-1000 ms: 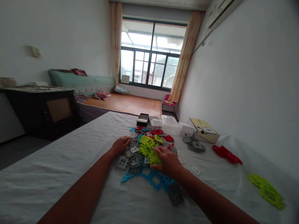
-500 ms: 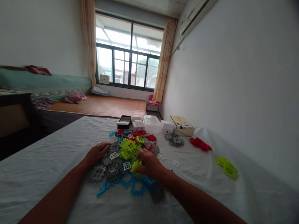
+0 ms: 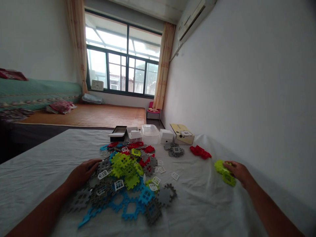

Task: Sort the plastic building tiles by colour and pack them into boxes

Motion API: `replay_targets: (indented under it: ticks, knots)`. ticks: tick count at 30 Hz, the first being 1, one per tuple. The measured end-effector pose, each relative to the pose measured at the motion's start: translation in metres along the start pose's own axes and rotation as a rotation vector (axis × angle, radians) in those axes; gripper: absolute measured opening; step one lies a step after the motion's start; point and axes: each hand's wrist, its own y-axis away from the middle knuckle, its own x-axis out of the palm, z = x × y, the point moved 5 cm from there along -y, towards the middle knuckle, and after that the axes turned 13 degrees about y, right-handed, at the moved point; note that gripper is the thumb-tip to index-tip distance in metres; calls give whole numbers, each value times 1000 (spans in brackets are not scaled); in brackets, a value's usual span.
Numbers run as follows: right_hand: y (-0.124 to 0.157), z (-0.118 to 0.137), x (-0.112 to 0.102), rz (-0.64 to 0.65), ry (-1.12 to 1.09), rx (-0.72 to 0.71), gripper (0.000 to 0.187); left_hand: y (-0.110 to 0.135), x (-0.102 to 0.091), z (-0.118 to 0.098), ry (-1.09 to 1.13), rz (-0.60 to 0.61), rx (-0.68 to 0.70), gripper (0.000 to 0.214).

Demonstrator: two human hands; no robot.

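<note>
On the cloth, a mixed heap of toothed plastic building panels [image 3: 123, 163] lies before me in lime green, blue, grey and red. My left hand [image 3: 86, 171] rests at the heap's left side, fingers stretched out against the grey panels [image 3: 105, 165]. Off to the right, my right hand [image 3: 235, 170] has thumb and fingers closed on a lime-green panel [image 3: 220, 165] at the small lime-green pile [image 3: 229, 179]. Small white window pieces [image 3: 118, 185] are scattered on and beside the heap.
A grey pile [image 3: 174, 149] and a red pile [image 3: 199, 152] lie between the heap and the wall. Along the back stand a black box [image 3: 118, 134], a clear plastic tub [image 3: 150, 133], a white box [image 3: 166, 136] and a yellow cartoon box [image 3: 182, 134]. Behind is a bed [image 3: 108, 115].
My right hand has gone from the heap to the lime-green pile at the right, carrying a lime-green panel. The view has turned right; my left hand stays by the heap.
</note>
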Motion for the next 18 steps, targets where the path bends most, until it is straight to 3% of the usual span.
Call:
replay_targets:
  ticks: [4,7,10,12,15,16,18]
  knots:
    - [-15,-52,-24,-75,12,64,25,-2,2,7,-12,19,-21,50]
    - [-30,-63,-33,-151,17,72,33,-2,2,8,-7,42,-57,54]
    - [-48,-57,-35,-151,71,67,29,0,1,-1,-3,48,-74,54]
    - [-52,-35,-30,-172,166,41,28,3,-1,-9,-7,48,-79,54]
    - [-28,37,6,-196,382,-199,35,7,-1,-19,-6,48,-95,55]
    - [-10,67,28,-125,430,-333,39,7,-1,-21,2,46,-102,54]
    - [43,121,82,214,423,-589,45,8,-1,-22,25,36,-106,52]
